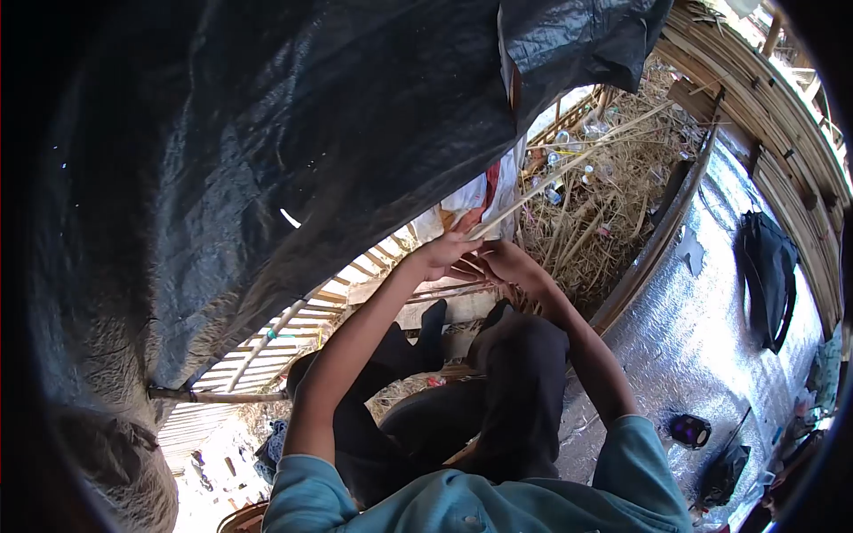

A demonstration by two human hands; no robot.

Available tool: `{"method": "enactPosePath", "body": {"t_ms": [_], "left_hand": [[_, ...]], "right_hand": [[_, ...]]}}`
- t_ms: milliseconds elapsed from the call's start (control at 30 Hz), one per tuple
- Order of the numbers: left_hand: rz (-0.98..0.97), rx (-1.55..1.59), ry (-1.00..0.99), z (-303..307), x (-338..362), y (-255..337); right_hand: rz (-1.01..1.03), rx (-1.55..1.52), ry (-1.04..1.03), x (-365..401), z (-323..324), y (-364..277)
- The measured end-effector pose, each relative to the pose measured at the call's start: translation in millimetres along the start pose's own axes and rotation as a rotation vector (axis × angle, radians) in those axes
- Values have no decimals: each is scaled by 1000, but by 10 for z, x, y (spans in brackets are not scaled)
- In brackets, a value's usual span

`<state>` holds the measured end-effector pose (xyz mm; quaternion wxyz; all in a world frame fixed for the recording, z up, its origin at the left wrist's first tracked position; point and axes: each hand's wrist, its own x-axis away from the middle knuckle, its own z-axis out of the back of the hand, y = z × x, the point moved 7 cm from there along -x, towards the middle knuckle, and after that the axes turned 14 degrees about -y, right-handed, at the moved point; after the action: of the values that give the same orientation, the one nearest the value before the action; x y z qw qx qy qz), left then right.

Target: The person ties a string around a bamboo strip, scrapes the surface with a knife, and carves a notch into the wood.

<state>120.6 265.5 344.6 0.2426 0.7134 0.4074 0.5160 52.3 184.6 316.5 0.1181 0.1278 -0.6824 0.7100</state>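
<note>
My left hand (442, 254) is at the middle of the view, its fingers closed on a long pale strip (569, 169). The strip looks like bamboo and runs up and to the right over the straw. Just to the right, my right hand (505, 264) is bent inward near the strip's lower end, close to my left fingers. Its fingertips are partly hidden, and I cannot make out what they hold. Both hands are above my knees, in front of white and red sacks (471, 197).
A large black plastic sheet (293, 133) hangs at the upper left over a slatted bamboo frame (293, 329). Straw (577, 222) with plastic bottles lies beyond my hands. At the right are a silvery foil surface (684, 346), a black bag (766, 275) and a small dark device (689, 431).
</note>
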Motion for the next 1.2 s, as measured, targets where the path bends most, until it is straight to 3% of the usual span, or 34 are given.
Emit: {"method": "enactPosePath", "body": {"t_ms": [67,100,200,267,367,467,500,600,667,700,767,867,933,1100,1133,1200], "left_hand": [[154,-188,171,71,83,-137],[152,-168,188,173,48,-265],[95,-271,284,264,223,-317],[95,-475,426,262,625,-70],[60,-626,509,360,1292,219],[-18,-863,604,185,2032,444],[68,-835,584,37,2277,511],[-122,-1010,674,-295,2889,736],[-51,-906,638,-230,3081,656],[1,-903,653,-283,3177,645],[22,-977,726,-356,3335,579],[51,-956,630,-191,3496,376],[114,-890,633,-112,3642,229],[114,-888,717,289,3944,95],[152,-910,745,343,4045,105],[208,-881,788,477,4249,74]], "right_hand": [[-94,244,-72,145,34,56],[-109,321,51,22,234,464],[-159,581,365,737,666,401],[-223,692,426,989,941,633],[-164,685,348,1138,886,368],[-29,625,234,1028,401,-420],[132,766,172,973,171,-778],[228,794,-10,504,-492,-1286],[160,675,-76,424,-1100,-1692],[246,608,-105,447,-1410,-1915],[330,340,-192,221,-1870,-1851],[281,-110,-303,-87,-2373,-1556],[328,-226,-535,-98,-2602,-1618],[380,174,-579,121,-2192,-1917],[452,118,-459,119,-1944,-1995],[342,137,-111,348,-1259,-2256]]}}
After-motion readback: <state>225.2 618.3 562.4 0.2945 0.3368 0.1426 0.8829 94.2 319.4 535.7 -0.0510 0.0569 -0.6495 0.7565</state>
